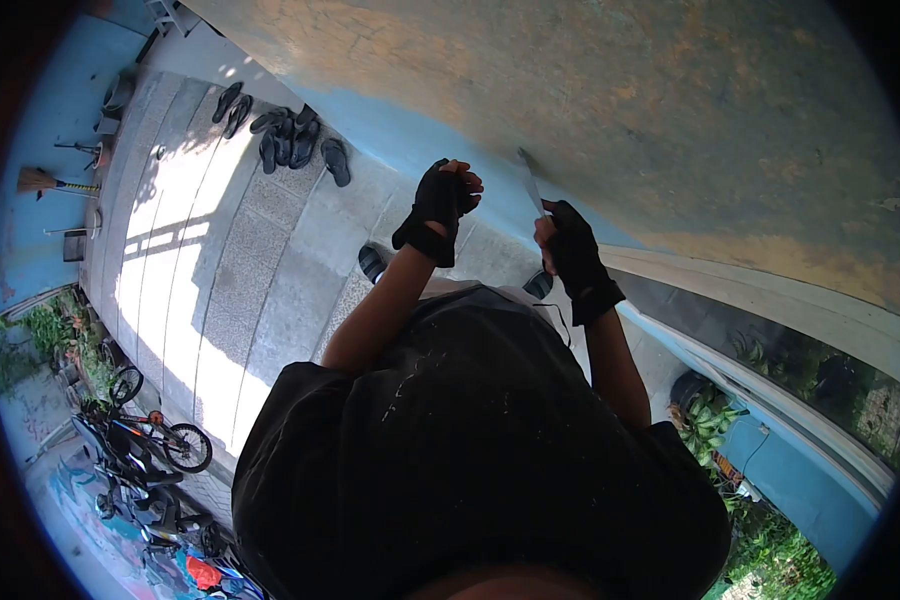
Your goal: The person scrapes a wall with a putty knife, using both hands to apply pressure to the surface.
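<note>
My right hand (570,248), in a black fingerless glove, is closed around a scraper (532,187) with a thin, pale flat blade. The scraper's dark tip lies at the painted wall (610,130), near where its blue lower part meets a patchy grey-brown area; whether it touches cannot be told. My left hand (448,195) wears a matching glove and is raised in front of the wall, apart from the scraper. Its fingers are curled in, and nothing sticks out of them; the palm is hidden. Below my hands show my sandalled feet (372,262) on the paving.
Several black sandals (295,137) lie on the tiled floor (260,250) to the left. A window frame (760,380) runs along the wall at right, above a potted plant (705,415). A bicycle (160,432) and motorbikes (140,500) stand lower left; a broom (55,183) is at far left.
</note>
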Tool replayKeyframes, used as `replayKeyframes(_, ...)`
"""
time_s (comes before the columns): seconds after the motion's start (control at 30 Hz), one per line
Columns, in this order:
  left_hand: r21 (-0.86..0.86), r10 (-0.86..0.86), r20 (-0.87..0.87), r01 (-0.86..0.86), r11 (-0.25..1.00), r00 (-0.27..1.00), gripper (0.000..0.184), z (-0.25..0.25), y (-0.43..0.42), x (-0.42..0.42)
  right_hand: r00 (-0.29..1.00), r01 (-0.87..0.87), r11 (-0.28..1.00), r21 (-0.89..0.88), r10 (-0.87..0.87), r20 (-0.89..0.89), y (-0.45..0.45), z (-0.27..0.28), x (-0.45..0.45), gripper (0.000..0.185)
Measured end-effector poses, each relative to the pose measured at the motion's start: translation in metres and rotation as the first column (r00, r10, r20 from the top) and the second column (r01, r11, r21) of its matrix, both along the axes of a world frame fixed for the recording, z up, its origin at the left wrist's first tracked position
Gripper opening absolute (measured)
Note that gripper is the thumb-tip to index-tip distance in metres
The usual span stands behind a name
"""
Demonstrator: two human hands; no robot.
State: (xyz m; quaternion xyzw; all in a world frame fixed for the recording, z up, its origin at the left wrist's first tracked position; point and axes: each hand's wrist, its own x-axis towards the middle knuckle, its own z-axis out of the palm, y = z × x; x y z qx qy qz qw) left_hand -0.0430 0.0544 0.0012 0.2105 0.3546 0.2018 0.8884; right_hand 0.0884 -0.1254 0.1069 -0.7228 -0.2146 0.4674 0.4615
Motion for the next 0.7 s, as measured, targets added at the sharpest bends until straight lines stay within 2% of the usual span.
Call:
replayKeyframes(0.03, 0.084, 0.11, -0.092, -0.102, 0.991, 0.99, 0.019, -0.002, 0.0, 0.0, 0.996, -0.049, 0.997, 0.061, 0.044, 0.081, 0.025, -0.03, -0.005, 0.03)
replayKeyframes(0.07, 0.1, 0.265, -0.066, -0.258, 0.961, 0.962, 0.015, 0.008, -0.004, 0.0, 0.978, -0.116, 0.988, 0.105, 0.095, 0.184, 0.055, -0.051, -0.014, 0.031)
replayKeyframes(0.1, 0.102, 0.259, -0.069, -0.251, 0.963, 0.964, 0.015, 0.005, -0.006, -0.001, 0.933, -0.182, 0.96, 0.213, 0.1, 0.345, 0.087, -0.089, -0.025, 0.031)
replayKeyframes(0.13, 0.322, 0.408, -0.12, -0.353, 0.878, 0.905, 0.018, 0.001, -0.004, -0.001, 0.797, -0.232, 0.914, 0.334, -0.018, 0.603, 0.119, -0.117, -0.042, 0.033)
replayKeyframes(0.17, 0.531, 0.557, -0.131, -0.416, 0.738, 0.82, 0.022, -0.002, 0.001, -0.002, 0.594, -0.317, 0.848, 0.425, -0.172, 0.786, 0.139, -0.13, -0.053, 0.035)
replayKeyframes(0.2, 0.509, 0.613, -0.131, -0.478, 0.716, 0.779, 0.021, -0.001, 0.009, -0.006, 0.598, -0.317, 0.843, 0.434, -0.177, 0.782, 0.142, -0.119, -0.059, 0.035)
replayKeyframes(0.23, 0.518, 0.617, -0.129, -0.478, 0.71, 0.777, 0.021, 0.005, 0.014, -0.014, 0.839, -0.194, 0.925, 0.325, -0.015, 0.544, 0.144, -0.096, -0.065, 0.035)
replayKeyframes(0.27, 0.516, 0.605, -0.133, -0.466, 0.718, 0.785, 0.018, 0.015, 0.016, -0.024, 0.973, -0.127, 0.979, 0.161, 0.092, 0.211, 0.144, -0.078, -0.071, 0.035)
replayKeyframes(0.37, 0.484, 0.559, -0.105, -0.448, 0.751, 0.823, 0.02, 0.023, 0.012, -0.041, 0.98, -0.166, 0.983, 0.079, 0.155, 0.124, 0.117, -0.064, -0.055, 0.039)
replayKeyframes(0.43, 0.503, 0.397, -0.218, -0.246, 0.829, 0.892, 0.023, 0.043, 0.005, -0.034, 0.968, -0.184, 0.979, 0.09, 0.164, 0.19, 0.086, -0.048, -0.042, 0.043)
replayKeyframes(0.5, 0.607, 0.273, -0.224, -0.085, 0.79, 0.936, 0.03, 0.06, -0.014, -0.021, 0.939, -0.193, 0.978, 0.075, 0.162, 0.304, 0.059, -0.037, -0.029, 0.046)
replayKeyframes(0.53, 0.731, 0.275, -0.195, -0.047, 0.681, 0.942, 0.035, 0.054, -0.021, -0.01, 0.945, -0.16, 0.985, 0.069, 0.132, 0.299, 0.048, -0.03, -0.025, 0.045)
replayKeyframes(0.57, 0.856, 0.223, -0.245, 0.103, 0.507, 0.944, 0.039, 0.048, -0.031, -0.004, 0.95, -0.128, 0.99, 0.065, 0.104, 0.294, 0.039, -0.021, -0.022, 0.043)
replayKeyframes(0.6, 0.932, 0.242, -0.257, 0.174, 0.318, 0.935, 0.043, 0.048, -0.04, 0.006, 0.992, -0.087, 0.996, 0.0, 0.087, 0.087, 0.034, -0.005, -0.021, 0.043)
replayKeyframes(0.63, 0.957, 0.232, -0.246, 0.198, 0.21, 0.941, 0.048, 0.057, -0.046, 0.012, 0.991, -0.097, 0.995, 0.005, 0.096, 0.089, 0.029, -0.015, -0.019, 0.043)
replayKeyframes(0.7, 0.939, 0.222, -0.295, 0.239, 0.247, 0.929, 0.055, 0.074, -0.056, 0.019, 0.942, -0.093, 0.989, 0.113, 0.051, 0.332, 0.023, -0.042, -0.019, 0.04)
